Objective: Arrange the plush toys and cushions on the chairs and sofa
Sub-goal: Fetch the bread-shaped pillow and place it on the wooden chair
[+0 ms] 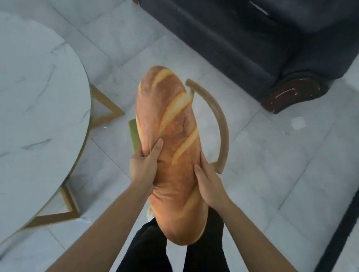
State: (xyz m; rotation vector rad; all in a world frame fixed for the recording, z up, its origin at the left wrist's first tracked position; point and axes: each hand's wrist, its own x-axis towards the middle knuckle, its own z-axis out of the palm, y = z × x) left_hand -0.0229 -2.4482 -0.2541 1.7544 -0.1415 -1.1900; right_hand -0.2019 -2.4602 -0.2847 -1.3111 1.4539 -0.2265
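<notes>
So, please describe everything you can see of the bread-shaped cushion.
The bread-shaped cushion is a long, soft plush printed like a baguette: orange-brown crust with pale diagonal slashes. It is held in the air, lengthwise away from the person, above a chair with a curved wooden back. The left hand and right hand take it from both sides near its lower half; their grip wrinkles the fabric. Its near end hangs over the person's dark trousers.

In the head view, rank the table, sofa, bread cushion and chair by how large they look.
1. Table and sofa: both large, both cut off by the frame, so no ranking between them.
2. Bread cushion, held by the left hand and right hand; nearness inflates it.
3. Chair, mostly hidden behind the cushion.
</notes>
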